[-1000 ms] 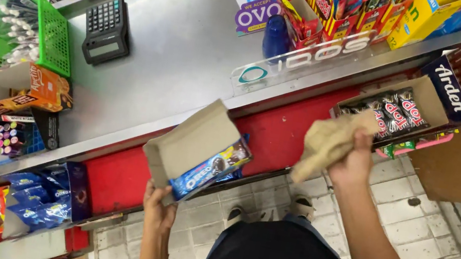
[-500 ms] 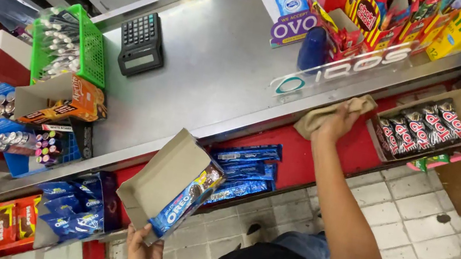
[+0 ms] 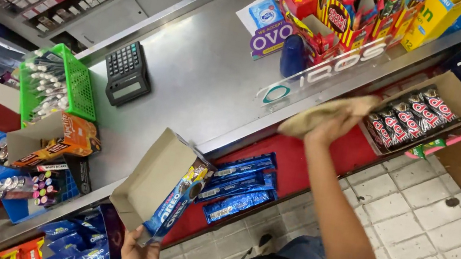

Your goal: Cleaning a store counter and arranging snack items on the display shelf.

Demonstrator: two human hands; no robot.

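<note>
**Shop counter: box held in left hand, cloth under right**

I observe the left hand point(image 3: 140, 257) at the bottom of the frame, fingers closed around the lower end of an open cardboard display box point(image 3: 160, 188). The box is held tilted in the air in front of the counter edge, its flap raised, with blue biscuit packs showing along its open side. It touches neither the steel counter point(image 3: 200, 86) nor the shelf below.

The right hand point(image 3: 331, 127) is stretched forward and closed on a beige cloth point(image 3: 325, 113), which lies against the front lip of the counter, just beside a clear acrylic sign. I cannot tell from this angle whether the cloth is pressed flat or only bunched in the grip.

On the red shelf under the counter, loose blue biscuit packs point(image 3: 239, 185) lie in a row between the two arms. To the right of the cloth sits a cardboard tray of dark wafer bars point(image 3: 413, 114). On the counter, a black calculator point(image 3: 128, 73) lies next to a green basket point(image 3: 71, 82).
</note>
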